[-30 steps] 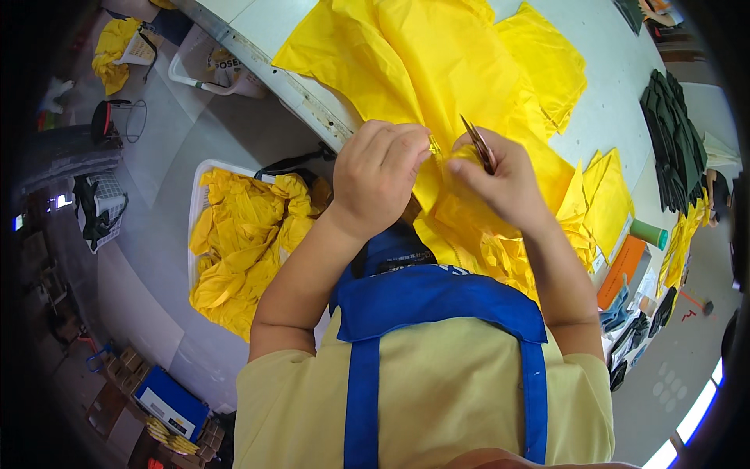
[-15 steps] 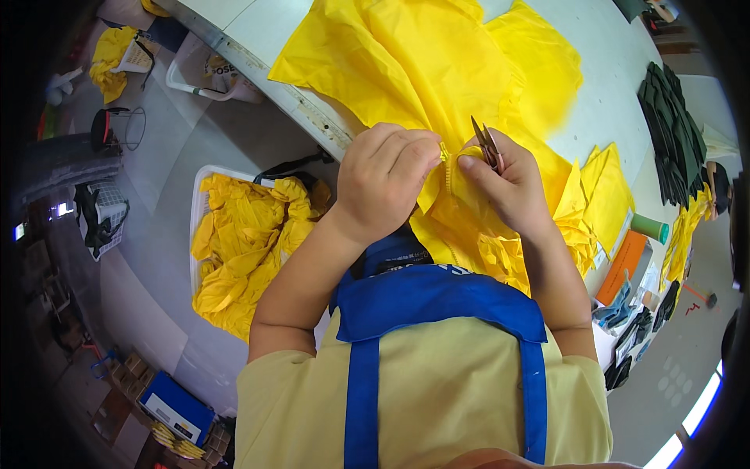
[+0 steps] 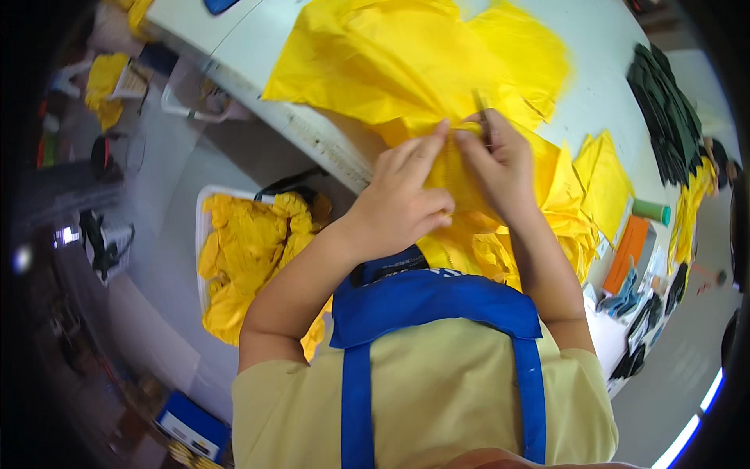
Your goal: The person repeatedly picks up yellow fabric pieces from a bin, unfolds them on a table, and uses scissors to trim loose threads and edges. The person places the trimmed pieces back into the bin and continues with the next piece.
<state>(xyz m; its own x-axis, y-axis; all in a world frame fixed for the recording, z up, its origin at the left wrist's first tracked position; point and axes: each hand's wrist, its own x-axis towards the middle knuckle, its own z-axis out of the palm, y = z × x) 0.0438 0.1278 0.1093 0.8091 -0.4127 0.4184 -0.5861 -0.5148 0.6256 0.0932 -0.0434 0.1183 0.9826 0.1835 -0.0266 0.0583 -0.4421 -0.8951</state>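
Note:
A large yellow cloth piece (image 3: 375, 66) spreads over the white table and down toward my body, with a yellow zipper (image 3: 450, 164) running along it between my hands. My left hand (image 3: 402, 187) lies over the zipper's left side, its fingers apart and one stretched to the zipper's upper end; no grip on anything shows. My right hand (image 3: 500, 160) is closed around a small pair of dark scissors (image 3: 486, 129), blades pointing away from me, while its thumb and index finger pinch the cloth edge beside the zipper.
Left of the table (image 3: 312, 129) stands a white basket (image 3: 205, 258) heaped with yellow cloth. At the right are more yellow pieces (image 3: 601, 184), a green roll (image 3: 651, 211), an orange box (image 3: 626, 254) and dark green folded fabric (image 3: 664, 117). Another person (image 3: 715, 156) is at the far right.
My left hand has released its pinch at the zipper's top, and its fingers have spread lower over the cloth. My right hand still holds the scissors and has shifted slightly. The view has tilted a little.

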